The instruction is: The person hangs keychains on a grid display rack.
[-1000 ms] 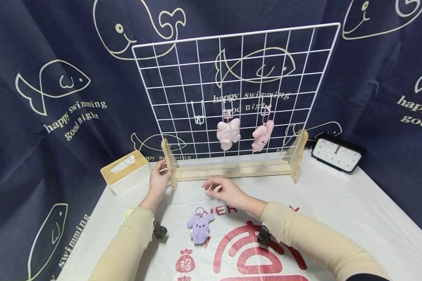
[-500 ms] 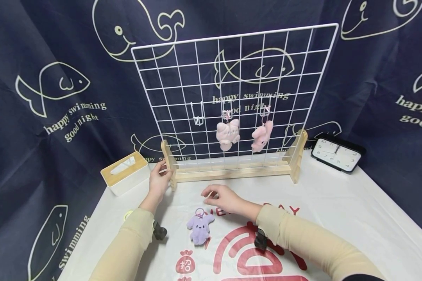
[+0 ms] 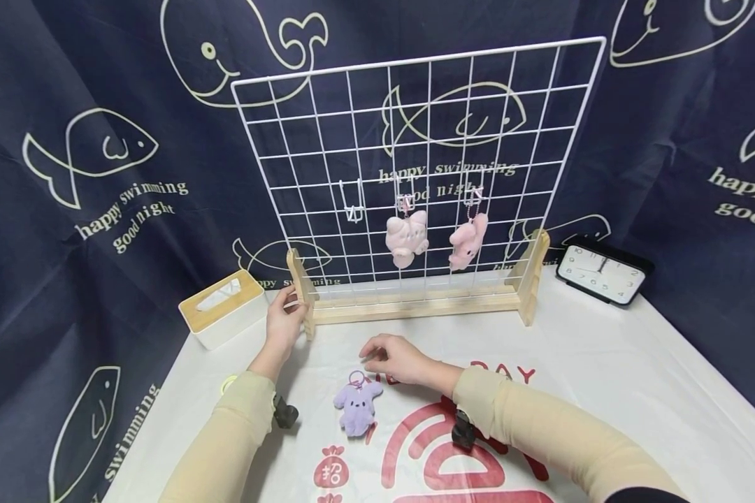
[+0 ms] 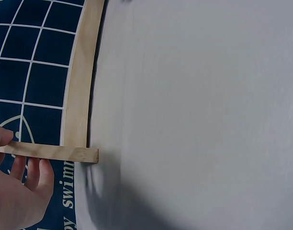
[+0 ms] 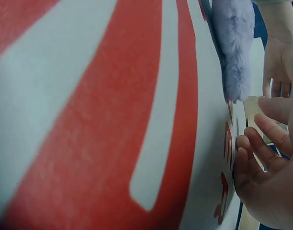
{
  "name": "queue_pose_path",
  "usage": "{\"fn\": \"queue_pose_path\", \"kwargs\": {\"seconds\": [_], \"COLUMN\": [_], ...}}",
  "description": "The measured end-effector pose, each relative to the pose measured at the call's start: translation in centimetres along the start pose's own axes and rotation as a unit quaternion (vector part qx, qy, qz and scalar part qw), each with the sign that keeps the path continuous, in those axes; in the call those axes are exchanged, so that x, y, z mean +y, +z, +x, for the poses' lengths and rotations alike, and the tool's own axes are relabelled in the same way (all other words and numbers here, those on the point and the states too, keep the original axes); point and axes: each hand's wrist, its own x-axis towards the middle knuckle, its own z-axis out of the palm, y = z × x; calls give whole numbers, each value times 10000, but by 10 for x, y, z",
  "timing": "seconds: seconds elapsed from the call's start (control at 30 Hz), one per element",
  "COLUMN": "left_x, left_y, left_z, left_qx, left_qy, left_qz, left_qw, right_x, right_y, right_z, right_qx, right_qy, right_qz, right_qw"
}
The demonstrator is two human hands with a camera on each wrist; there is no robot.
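Observation:
My left hand (image 3: 284, 326) grips the left wooden foot (image 4: 50, 151) of a white wire grid rack (image 3: 415, 305); in the left wrist view the thumb lies on one side of the board and the fingers on the other. A purple plush keychain (image 3: 357, 409) lies face up on the table with its purple ring (image 3: 356, 378) toward the rack. My right hand (image 3: 401, 358) hovers just beyond and to the right of that ring, fingers loosely bent and holding nothing. In the right wrist view, the plush's fuzzy body (image 5: 232, 48) shows close to the fingertips.
On the grid hang a pale pink plush (image 3: 407, 238), a pink plush (image 3: 468, 242) and, to their left, a white hook (image 3: 353, 212). A tissue box (image 3: 223, 307) stands at left, a black clock (image 3: 600, 274) at right. A yellow ring-like item (image 3: 228, 381) peeks out beside the left sleeve.
My right hand has come down toward me and slightly left, nearer the purple keychain's ring. The left hand keeps its grip on the wooden foot, and the plush toys stay in place.

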Motion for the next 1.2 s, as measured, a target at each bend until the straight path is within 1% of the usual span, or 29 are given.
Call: {"fn": "queue_pose_path", "kwargs": {"seconds": [0.17,0.3,0.47,0.67,0.87,0.97,1.2], "left_x": [-2,-2,-2,0,1,1,-1], "left_y": [-1,-1,-1,-1,0,0,-1], "left_z": [0,-1,0,-1,0,-1,0], "left_qx": [-1,8,14,28,-12,-10,32], "left_qy": [38,27,40,59,9,-8,6], "left_qz": [-8,-29,6,57,53,57,137], "left_qw": [10000,10000,10000,10000,10000,10000,9999], "right_x": [-1,-2,-1,0,-1,-2,-5], "right_y": [6,11,18,22,21,21,21], "right_z": [2,4,6,7,7,7,6], "right_qx": [-114,-184,-146,-57,-26,-2,-1], "right_qy": [-111,-188,-271,-313,-334,-345,-204], "right_qz": [-153,-454,-884,-1127,-1129,-965,-508], "right_qw": [9998,9986,9956,9931,9930,9947,9985]}}
